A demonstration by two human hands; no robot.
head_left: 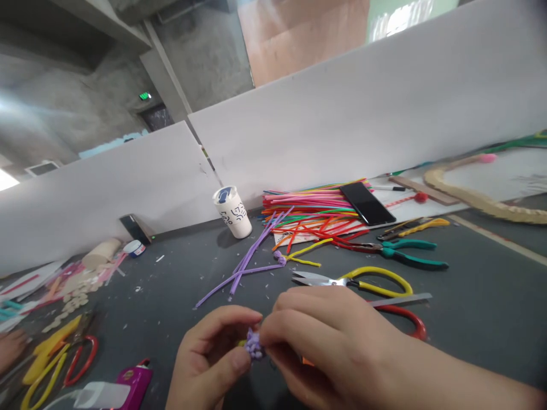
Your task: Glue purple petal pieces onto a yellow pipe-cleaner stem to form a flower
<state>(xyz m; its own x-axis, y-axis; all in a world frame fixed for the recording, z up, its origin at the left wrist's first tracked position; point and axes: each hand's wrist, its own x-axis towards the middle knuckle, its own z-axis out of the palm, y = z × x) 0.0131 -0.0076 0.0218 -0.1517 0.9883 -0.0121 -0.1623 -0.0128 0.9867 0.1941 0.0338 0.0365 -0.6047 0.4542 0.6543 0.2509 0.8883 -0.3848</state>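
A small purple pipe-cleaner piece [254, 345], bunched into a knobbly shape, sits between my two hands. My left hand [209, 359] pinches it between thumb and forefinger; a bit of yellow shows by those fingertips. From the other side my right hand [329, 336] closes on the piece, its fingertips partly hidden behind the knuckles. Just beyond lie loose purple pipe cleaners [256, 250] and a purple knot [280, 258] with yellow stems [310, 249]. Yellow-handled scissors [380, 280] rest past my right hand, near a red handle [412, 320].
A white cup [235, 219] stands near the partition [342, 114]. Bundled coloured pipe cleaners [307, 202] lie under a black phone [368, 203]. Green-handled pliers [412, 250] are at right. To the left are a magenta box [135, 387], more scissors [51, 359] and another person's hand [12, 348].
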